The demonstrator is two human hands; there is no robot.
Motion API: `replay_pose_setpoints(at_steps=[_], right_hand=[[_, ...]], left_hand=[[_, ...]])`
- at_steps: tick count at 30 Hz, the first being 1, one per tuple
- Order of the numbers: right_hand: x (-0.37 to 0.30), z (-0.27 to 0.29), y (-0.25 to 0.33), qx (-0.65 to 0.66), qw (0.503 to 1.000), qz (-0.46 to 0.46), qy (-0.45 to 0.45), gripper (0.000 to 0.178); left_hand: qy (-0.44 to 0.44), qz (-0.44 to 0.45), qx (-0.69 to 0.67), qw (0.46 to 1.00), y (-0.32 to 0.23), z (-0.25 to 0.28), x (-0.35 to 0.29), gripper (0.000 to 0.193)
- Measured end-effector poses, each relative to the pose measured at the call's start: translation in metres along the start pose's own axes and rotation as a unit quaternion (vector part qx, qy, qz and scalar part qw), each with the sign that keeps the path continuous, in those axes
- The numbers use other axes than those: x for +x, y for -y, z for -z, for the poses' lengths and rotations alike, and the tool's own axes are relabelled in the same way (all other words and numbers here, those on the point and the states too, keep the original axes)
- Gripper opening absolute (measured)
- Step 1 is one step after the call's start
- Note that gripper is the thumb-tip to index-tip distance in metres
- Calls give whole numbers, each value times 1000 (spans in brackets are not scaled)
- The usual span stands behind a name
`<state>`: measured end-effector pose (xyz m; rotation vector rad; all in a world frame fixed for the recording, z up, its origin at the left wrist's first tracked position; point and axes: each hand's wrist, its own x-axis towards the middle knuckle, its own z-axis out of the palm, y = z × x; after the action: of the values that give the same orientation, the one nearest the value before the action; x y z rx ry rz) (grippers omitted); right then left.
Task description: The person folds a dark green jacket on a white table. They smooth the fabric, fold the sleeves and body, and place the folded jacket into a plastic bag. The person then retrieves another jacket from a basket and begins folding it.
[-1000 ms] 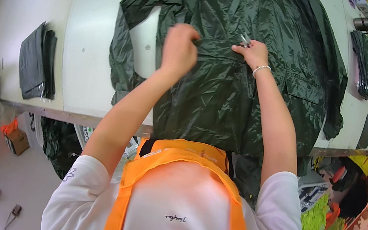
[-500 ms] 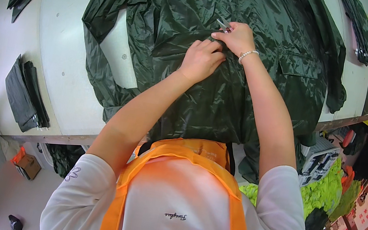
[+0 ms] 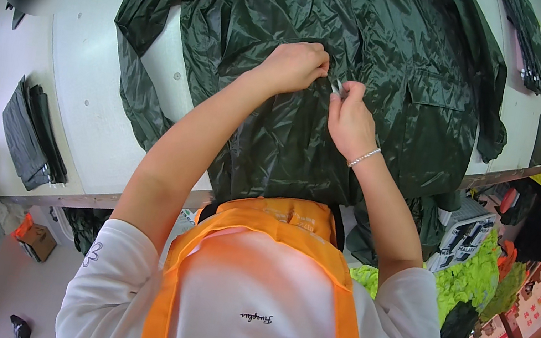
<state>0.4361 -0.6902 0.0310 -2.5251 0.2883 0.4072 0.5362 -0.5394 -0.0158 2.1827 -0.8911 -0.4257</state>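
A shiny dark green jacket [image 3: 393,46] lies spread over the white table, its sleeves out to both sides. My left hand [image 3: 296,67] is closed on a fold of it near the middle of the front, fingertips pinched together. Just to the right and slightly nearer, my right hand [image 3: 353,122] holds small metal thread snips [image 3: 337,87]. Their tips point away from me, close to the left fingertips. Most of the snips is hidden inside the right hand.
Folded dark garments [image 3: 36,135] lie on the left of the white table [image 3: 103,154], and another folded stack [image 3: 527,48] at far right. Below the table's right side is a bright yellow-green pile [image 3: 471,262]. A carton [image 3: 40,243] stands on the floor at left. Other people show at both sides.
My right hand has come nearer to me with the snips, from beyond my left hand to its right. My left hand has shifted slightly away from me, still on the jacket.
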Motion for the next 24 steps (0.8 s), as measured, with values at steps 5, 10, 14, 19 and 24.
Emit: replay_pose_setpoints(at_steps=[5,10,14,19,24], right_hand=[[4,-7,-7,-48,992,101,-57,22],[8,-2,-3,-84,983,143,-75,21],[9,-2,-6,-68,984,147,-76,20],[8,-4,-15,-47,987,130,-85,19],[7,-7,-19,-13,987,128,-101,19]], left_hand=[[8,-42,-24,999,7,1,0,11],[29,-44,-47,998,13,1,5,11],[38,-34,-42,998,11,2,8,12],[22,-26,-104,994,13,3,2,12],[-5,-7,-57,998,0,4,-7,14]])
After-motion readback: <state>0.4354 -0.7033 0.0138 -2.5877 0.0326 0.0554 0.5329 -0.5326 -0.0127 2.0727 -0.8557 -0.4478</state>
